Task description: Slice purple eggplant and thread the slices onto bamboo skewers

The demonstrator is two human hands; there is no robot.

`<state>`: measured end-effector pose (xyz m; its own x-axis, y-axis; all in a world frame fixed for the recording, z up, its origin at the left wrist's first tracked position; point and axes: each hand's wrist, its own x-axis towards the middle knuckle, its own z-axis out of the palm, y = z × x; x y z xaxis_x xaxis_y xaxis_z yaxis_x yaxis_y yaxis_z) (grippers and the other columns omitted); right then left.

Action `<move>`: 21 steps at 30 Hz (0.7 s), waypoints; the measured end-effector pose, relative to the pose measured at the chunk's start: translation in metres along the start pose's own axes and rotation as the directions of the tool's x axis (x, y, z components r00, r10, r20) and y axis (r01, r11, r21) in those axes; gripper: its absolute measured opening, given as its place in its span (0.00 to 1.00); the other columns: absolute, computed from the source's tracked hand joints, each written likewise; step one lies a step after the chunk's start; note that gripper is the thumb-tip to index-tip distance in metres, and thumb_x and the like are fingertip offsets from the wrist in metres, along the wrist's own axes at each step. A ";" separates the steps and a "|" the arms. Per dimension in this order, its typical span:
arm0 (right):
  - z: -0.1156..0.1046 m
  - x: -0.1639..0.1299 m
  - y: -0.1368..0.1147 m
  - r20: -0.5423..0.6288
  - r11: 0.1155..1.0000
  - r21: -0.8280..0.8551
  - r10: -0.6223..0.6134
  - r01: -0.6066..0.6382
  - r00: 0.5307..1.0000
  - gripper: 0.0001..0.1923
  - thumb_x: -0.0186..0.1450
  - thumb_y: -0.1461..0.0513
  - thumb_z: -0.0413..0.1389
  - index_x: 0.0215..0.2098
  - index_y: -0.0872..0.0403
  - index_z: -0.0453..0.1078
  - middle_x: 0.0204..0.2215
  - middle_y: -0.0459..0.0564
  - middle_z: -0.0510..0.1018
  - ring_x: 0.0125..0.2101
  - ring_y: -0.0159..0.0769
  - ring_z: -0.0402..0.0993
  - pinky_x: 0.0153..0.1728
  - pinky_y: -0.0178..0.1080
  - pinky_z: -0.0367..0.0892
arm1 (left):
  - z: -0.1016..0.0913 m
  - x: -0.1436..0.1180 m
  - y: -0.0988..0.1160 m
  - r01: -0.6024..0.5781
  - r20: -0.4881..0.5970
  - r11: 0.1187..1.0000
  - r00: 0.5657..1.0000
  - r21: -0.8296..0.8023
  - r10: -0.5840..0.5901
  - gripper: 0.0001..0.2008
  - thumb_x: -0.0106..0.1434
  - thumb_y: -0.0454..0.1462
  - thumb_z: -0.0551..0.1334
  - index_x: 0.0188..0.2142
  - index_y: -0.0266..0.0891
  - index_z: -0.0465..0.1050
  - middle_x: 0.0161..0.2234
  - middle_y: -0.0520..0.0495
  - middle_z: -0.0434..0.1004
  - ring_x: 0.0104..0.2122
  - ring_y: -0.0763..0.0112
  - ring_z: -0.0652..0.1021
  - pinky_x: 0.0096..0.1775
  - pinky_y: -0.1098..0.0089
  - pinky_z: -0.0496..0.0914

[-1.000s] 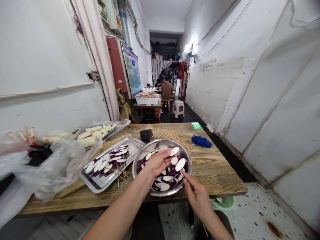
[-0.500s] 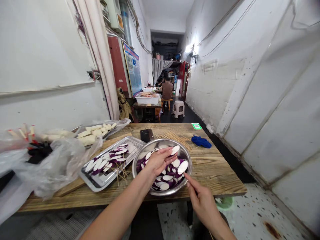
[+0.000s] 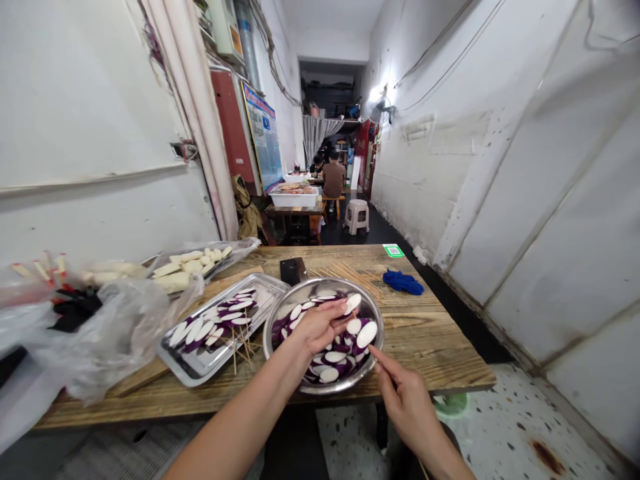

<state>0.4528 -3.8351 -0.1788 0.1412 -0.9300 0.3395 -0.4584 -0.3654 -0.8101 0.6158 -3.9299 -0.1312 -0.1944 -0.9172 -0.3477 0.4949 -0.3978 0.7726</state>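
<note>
A steel bowl point(image 3: 270, 340) of purple-skinned, white-fleshed eggplant slices point(image 3: 329, 375) stands at the table's front edge. Over it, my left hand point(image 3: 320, 327) is closed on an eggplant slice point(image 3: 353, 304) at its fingertips. My right hand point(image 3: 404, 393), by the bowl's right rim, pinches a thin bamboo skewer whose lower end point(image 3: 424, 469) shows below the palm. At its fingertips an eggplant slice point(image 3: 367, 334) sits on the skewer's upper part. To the left, skewered eggplant slices point(image 3: 199, 328) lie on a metal tray point(image 3: 193, 377), their sticks jutting over its right edge.
Loose bamboo skewers point(image 3: 350, 277) lie behind the bowl, beside a dark block point(image 3: 293, 271). A blue cloth point(image 3: 403, 282) is on the right of the wooden table point(image 3: 430, 340). Plastic bags point(image 3: 125, 327) and pale cut pieces point(image 3: 193, 263) crowd the left. A person point(image 3: 333, 179) sits far back.
The eggplant slice in my left fingers has shifted slightly down and right, closer to the one by my right fingertips. My right hand has hardly moved.
</note>
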 end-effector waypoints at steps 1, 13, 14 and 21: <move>0.002 0.000 0.002 -0.007 1.000 0.001 -0.001 0.001 1.000 0.20 0.64 0.60 0.43 0.50 0.60 0.65 0.35 0.56 0.77 0.27 0.34 0.73 0.31 0.32 0.67 | -0.001 0.000 0.000 0.007 0.004 1.000 1.000 0.009 -0.007 0.10 0.51 0.25 0.61 0.35 0.30 0.70 0.32 0.40 0.76 0.33 0.66 0.77 0.38 0.68 0.71; 0.013 0.013 0.014 -0.174 0.998 0.047 -0.034 0.043 0.984 0.18 0.62 0.60 0.46 0.48 0.57 0.67 0.40 0.54 0.76 0.36 0.35 0.73 0.35 0.33 0.68 | -0.006 0.001 0.021 -0.007 -0.003 0.980 1.000 0.201 0.008 0.10 0.54 0.35 0.61 0.36 0.34 0.70 0.36 0.41 0.75 0.33 0.68 0.76 0.37 0.66 0.70; 0.011 0.013 0.016 -0.208 0.998 0.049 -0.016 0.027 0.978 0.18 0.62 0.60 0.46 0.48 0.57 0.67 0.39 0.54 0.76 0.34 0.35 0.73 0.33 0.33 0.68 | -0.011 0.004 0.029 -0.056 0.002 0.961 0.998 0.272 0.058 0.11 0.54 0.38 0.60 0.37 0.35 0.70 0.39 0.41 0.74 0.35 0.67 0.75 0.38 0.65 0.69; 0.003 0.009 0.020 -0.261 0.995 0.094 0.065 -0.041 0.963 0.18 0.60 0.57 0.49 0.45 0.57 0.69 0.24 0.49 0.77 0.20 0.30 0.70 0.19 0.30 0.63 | -0.046 0.050 0.055 -0.058 0.062 -0.021 0.948 0.998 0.313 0.05 0.48 0.35 0.62 0.25 0.35 0.75 0.28 0.45 0.76 0.35 0.63 0.74 0.39 0.71 0.65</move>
<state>0.4474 -3.8507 -0.1938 -0.1225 -0.9087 0.3991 -0.3793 -0.3288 -0.8649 0.6726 -3.9970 -0.1308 -0.0816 -0.9951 -0.0550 -0.8445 0.0397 0.5341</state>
